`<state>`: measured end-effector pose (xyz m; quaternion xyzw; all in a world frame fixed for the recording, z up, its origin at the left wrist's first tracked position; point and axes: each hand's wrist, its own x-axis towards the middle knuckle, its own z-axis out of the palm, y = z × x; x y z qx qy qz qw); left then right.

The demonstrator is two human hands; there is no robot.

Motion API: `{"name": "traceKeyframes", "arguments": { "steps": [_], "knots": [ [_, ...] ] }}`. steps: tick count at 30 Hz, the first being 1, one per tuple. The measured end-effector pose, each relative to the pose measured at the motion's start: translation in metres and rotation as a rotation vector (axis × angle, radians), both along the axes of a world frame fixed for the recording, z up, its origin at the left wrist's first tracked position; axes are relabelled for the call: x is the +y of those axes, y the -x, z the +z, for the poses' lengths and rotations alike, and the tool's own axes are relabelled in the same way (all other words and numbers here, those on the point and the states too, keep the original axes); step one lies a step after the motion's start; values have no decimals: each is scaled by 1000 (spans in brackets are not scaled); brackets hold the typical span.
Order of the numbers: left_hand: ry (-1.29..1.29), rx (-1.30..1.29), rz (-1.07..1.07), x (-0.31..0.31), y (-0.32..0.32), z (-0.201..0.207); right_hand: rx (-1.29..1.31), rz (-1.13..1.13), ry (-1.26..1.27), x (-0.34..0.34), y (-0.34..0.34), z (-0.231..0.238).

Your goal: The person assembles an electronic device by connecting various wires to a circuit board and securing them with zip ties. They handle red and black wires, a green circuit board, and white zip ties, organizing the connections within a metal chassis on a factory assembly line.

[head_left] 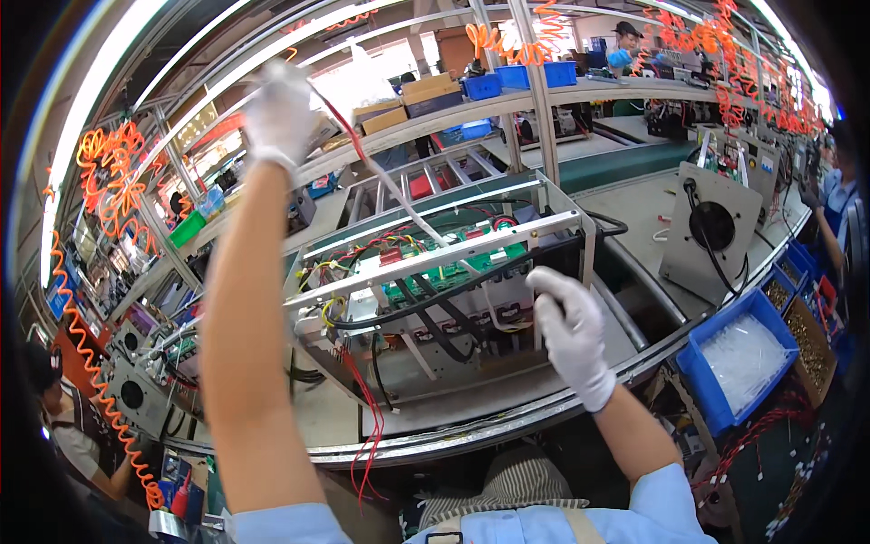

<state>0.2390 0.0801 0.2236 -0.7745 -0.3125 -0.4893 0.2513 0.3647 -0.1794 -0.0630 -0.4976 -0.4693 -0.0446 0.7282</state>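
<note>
My left hand (279, 113), in a white glove, is raised high at the upper left and blurred by motion. From it a cable (394, 189), red near the hand and white-sleeved lower down, stretches down into an open metal-framed electrical unit (444, 317). The hand appears closed on the cable's upper end. Inside the unit are green circuit boards (453, 272), black cables and coloured wires. My right hand (573, 337), also gloved, hovers by the unit's right front side with loosely bent fingers apart and nothing visible in them.
Red wires (367, 426) hang over the bench's front edge. At right are a blue bin (739, 358) of clear plastic pieces and a panel with a black fan (712, 227). Metal rollers (634, 272) lie beside the unit. Orange coiled hoses (118, 172) hang around. Other people work nearby.
</note>
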Motion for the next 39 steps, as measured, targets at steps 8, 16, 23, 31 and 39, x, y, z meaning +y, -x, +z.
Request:
{"name": "traceKeyframes", "arguments": {
  "steps": [8, 16, 23, 31, 39],
  "knots": [
    [-498, 25, -467, -114, 11, 55, -488, 357, 587, 91, -37, 119],
    [-190, 190, -302, -36, 65, 17, -59, 445, 712, 74, -119, 140],
    [101, 259, -233, -51, 62, -73, 115, 339, 630, 87, -113, 141],
    [172, 253, -9, 31, 154, -132, -223, 307, 766, 96, -76, 147],
    [361, 300, -45, 37, 155, -155, -296, 533, 910, 87, -94, 158]
  ]
}}
